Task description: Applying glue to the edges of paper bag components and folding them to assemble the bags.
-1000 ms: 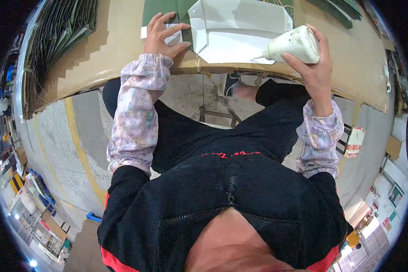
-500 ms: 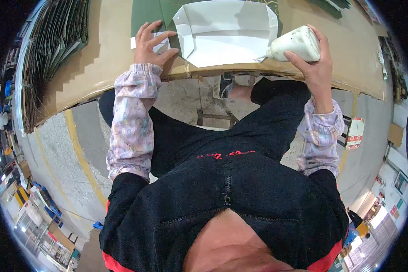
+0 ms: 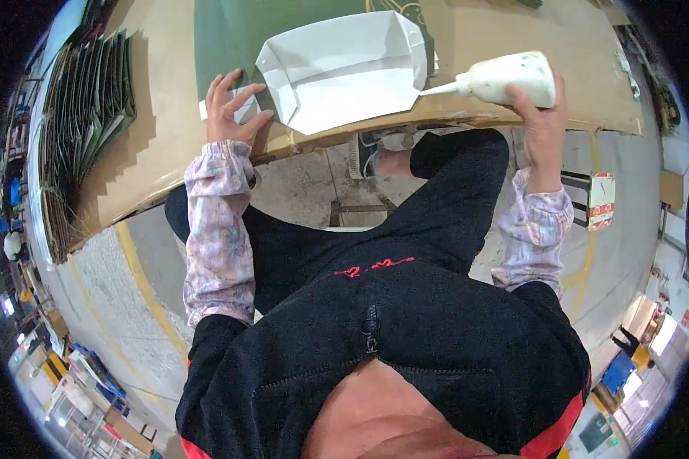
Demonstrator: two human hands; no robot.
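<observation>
Head view: right hand [image 3: 540,115] grips glue bottle [image 3: 509,76], nozzle touching folded paper [image 3: 344,73].

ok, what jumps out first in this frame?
The white folded paper bag bottom, opened flat on the green sheet at the cardboard-covered table's near edge. The right hand holds a white squeeze bottle, nozzle aimed at the fold; the left hand presses the paper's left end. Folded dark bags are stacked far left.

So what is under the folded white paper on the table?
The white paper lies on a dark green sheet over the cardboard tabletop. Anything directly beneath the paper is covered.
</observation>
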